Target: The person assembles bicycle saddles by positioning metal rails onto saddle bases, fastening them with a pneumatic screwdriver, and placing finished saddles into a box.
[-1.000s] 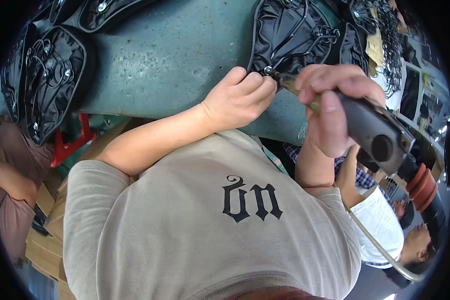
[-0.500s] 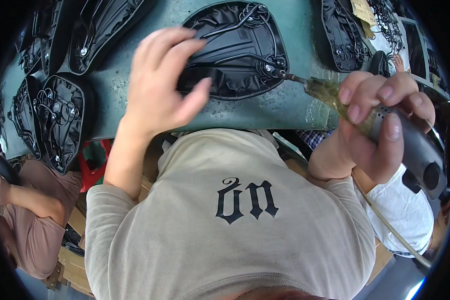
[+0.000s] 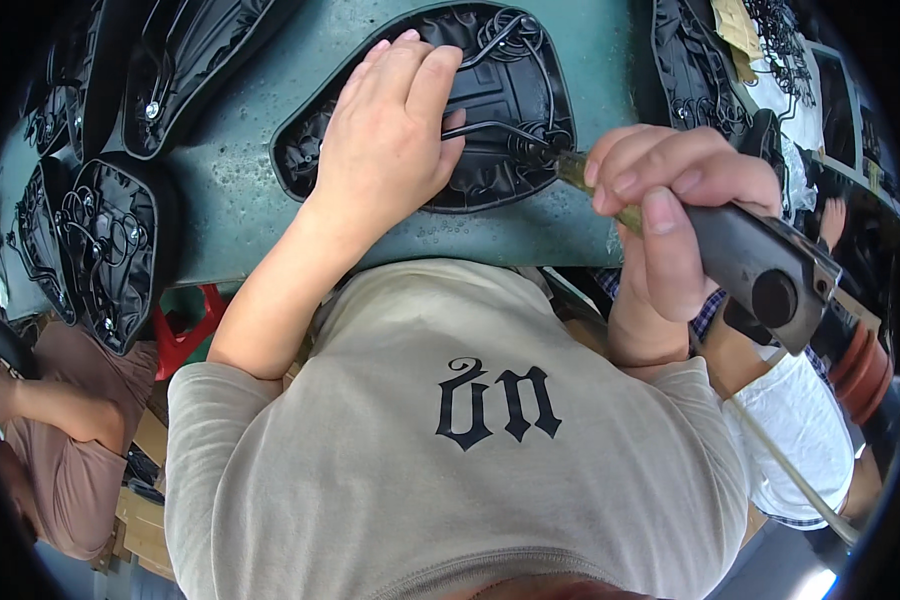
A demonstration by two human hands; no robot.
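An upside-down black bicycle saddle (image 3: pixel 490 187) lies before me, its wire rails and coil springs facing up. My left hand (image 3: pixel 385 125) is closed over its middle, holding it, with the fingers toward the far rim and the thumb by a rail. The palm hides part of the rails. In my right hand (image 3: pixel 670 190) is a grey power screwdriver (image 3: pixel 760 260) with a tape-wrapped front end. Its tip points left at the near right spring (image 3: pixel 538 135) of the saddle. Whether the tip touches a bolt there I cannot make out.
More upturned saddles (image 3: pixel 120 240) lie at the left of the green table (image 3: pixel 230 235), with another saddle (image 3: pixel 692 75) at the far right. Loose wire frames (image 3: pixel 775 50) are piled beyond it. Co-workers sit on both sides; a red stool (image 3: pixel 185 335) stands at lower left.
My left hand has come down onto the saddle from a blurred, raised position and moved right. The screwdriver in my right hand has shifted left, its front end now close against the spring.
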